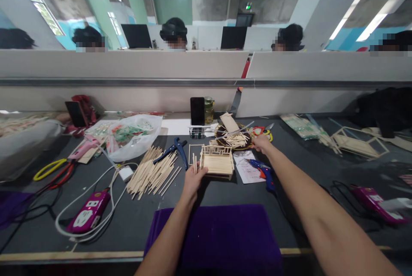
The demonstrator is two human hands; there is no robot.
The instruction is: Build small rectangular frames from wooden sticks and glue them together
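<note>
A small bench-like model built of wooden sticks sits on the dark table in front of me. My left hand is closed at its left side, thumb on its front edge, with short sticks standing up by the fingers. Beyond the model is a round basket with loose stick pieces and a flat wooden piece. My right hand is at the basket's right rim, fingers drawn together; what they hold is hidden. Scissors lie just behind it. A blue glue gun rests on a paper sheet.
Left of the model lie a pile of sticks and a blue cutter. A plastic bag, a pink glue gun and a purple power strip with cables are farther left. A phone stands behind; a purple cloth lies in front.
</note>
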